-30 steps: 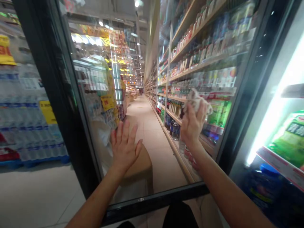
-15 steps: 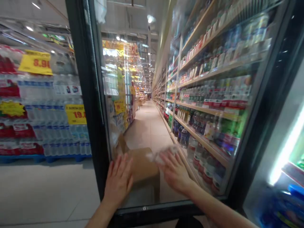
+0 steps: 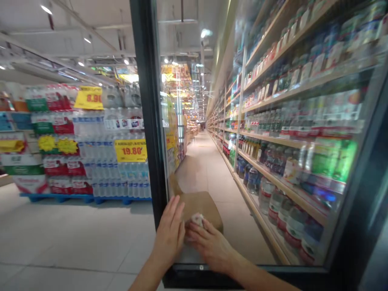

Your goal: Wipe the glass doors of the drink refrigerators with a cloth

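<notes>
Whitish cloth (image 3: 197, 219) lay bunched under the right hand (image 3: 210, 244), which held it against the low part of a glass pane (image 3: 242, 226). Just beside it, the left hand (image 3: 171, 230) was extended flat, gripping nothing, near the black frame (image 3: 148, 121). Farther left, bottle packs (image 3: 103, 155) stood on a blue pallet (image 3: 112, 200).

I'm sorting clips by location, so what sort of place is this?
Most likely a supermarket: stacked packs of bottles stand on a blue pallet, a yellow price sign reads 19.80, and long shelves carry rows of bottles.
</notes>
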A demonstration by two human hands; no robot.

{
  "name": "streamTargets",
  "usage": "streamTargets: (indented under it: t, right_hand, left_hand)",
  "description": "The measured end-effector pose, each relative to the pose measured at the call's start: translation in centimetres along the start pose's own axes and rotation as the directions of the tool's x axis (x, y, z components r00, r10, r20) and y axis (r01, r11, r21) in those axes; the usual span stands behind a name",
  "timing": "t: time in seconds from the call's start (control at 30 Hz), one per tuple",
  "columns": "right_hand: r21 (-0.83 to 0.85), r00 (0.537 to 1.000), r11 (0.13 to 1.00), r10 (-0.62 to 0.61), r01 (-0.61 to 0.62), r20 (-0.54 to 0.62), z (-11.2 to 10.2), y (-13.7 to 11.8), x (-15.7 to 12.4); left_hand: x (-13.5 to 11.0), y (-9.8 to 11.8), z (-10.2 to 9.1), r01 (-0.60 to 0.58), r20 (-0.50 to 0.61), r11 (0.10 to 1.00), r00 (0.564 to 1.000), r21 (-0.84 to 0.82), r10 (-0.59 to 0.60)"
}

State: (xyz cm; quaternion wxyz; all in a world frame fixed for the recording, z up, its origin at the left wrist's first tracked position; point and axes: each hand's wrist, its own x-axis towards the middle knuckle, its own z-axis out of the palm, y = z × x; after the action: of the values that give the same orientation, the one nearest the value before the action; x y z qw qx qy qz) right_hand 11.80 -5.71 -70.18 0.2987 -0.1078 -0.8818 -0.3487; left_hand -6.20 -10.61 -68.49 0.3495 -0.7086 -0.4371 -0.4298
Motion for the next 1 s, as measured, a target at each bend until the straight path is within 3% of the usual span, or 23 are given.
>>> streamTargets:
  t: [0.1, 0.2, 0.23, 0.37, 0.4, 0.43, 0.5, 0.57, 0.7, 0.77, 0.83, 0.93, 1.0]
  right_hand:
    - [-0.058, 0.985, 0.987, 0.141, -0.148, -0.101, -1.3, 1.9, 0.0]
    - [-0.113, 0.910, 0.917, 0.353, -0.383, -0.219, -3.4, 4.0, -0.3]
    - [-0.121, 0.902, 0.907, 0.372, -0.403, -0.217, -3.8, 4.1, -1.0]
    - [-0.152, 0.966, 0.956, 0.238, -0.251, -0.101, -4.4, 3.8, -5.2]
    - [-0.165, 0.959, 0.947, 0.261, -0.276, -0.108, -4.7, 4.2, -5.9]
    - [-0.181, 0.934, 0.919, 0.329, -0.351, -0.142, -5.0, 4.6, -6.3]
    - [-0.196, 0.832, 0.815, 0.499, -0.546, -0.243, -5.7, 5.7, -6.7]
    - [-0.199, 0.770, 0.751, 0.572, -0.630, -0.283, -5.8, 5.7, -7.5]
    - [-0.196, 0.872, 0.850, 0.469, -0.489, -0.142, -4.8, 3.1, -10.7]
    - [-0.183, 0.883, 0.864, 0.449, -0.468, -0.140, -4.9, 2.9, -11.3]
    - [-0.185, 0.834, 0.817, 0.508, -0.546, -0.218, -5.6, 4.4, -10.5]
    - [-0.190, 0.721, 0.709, 0.598, -0.679, -0.350, -6.8, 6.9, -8.9]
    - [-0.194, 0.731, 0.716, 0.592, -0.670, -0.338, -6.9, 6.7, -9.2]
  left_hand:
    - [-1.7, 0.5, 1.0, 0.016, 0.018, 1.000, 1.000, 0.024, -0.017]
    - [-2.2, 1.5, 1.5, -0.002, 0.018, 0.999, 1.000, 0.040, 0.001]
    - [-2.1, 1.9, 1.6, -0.019, 0.020, 0.999, 1.000, 0.042, 0.018]
    - [-1.1, 3.9, 2.5, -0.108, 0.035, 0.994, 0.994, 0.027, 0.107]
    - [-0.8, 4.5, 2.8, -0.124, 0.036, 0.992, 0.992, 0.019, 0.123]
    - [-0.6, 5.0, 3.2, -0.132, 0.037, 0.991, 0.991, 0.011, 0.131]
    - [-0.3, 5.9, 4.1, -0.111, 0.035, 0.994, 0.993, 0.003, 0.111]
    - [-0.3, 6.7, 4.9, -0.068, 0.027, 0.998, 0.997, 0.004, 0.068]
    - [-0.4, 7.1, 5.7, -0.047, -0.005, 0.999, 0.999, -0.014, 0.047]
    - [-0.5, 7.0, 5.9, -0.045, -0.020, 0.999, 0.999, -0.023, 0.045]
    - [-0.7, 7.0, 5.9, -0.037, -0.038, 0.999, 0.999, -0.019, 0.036]
    - [-0.7, 7.3, 5.7, -0.031, -0.054, 0.999, 0.998, -0.013, 0.030]
    - [0.0, 7.5, 5.3, -0.067, -0.052, 0.997, 0.997, -0.026, 0.065]
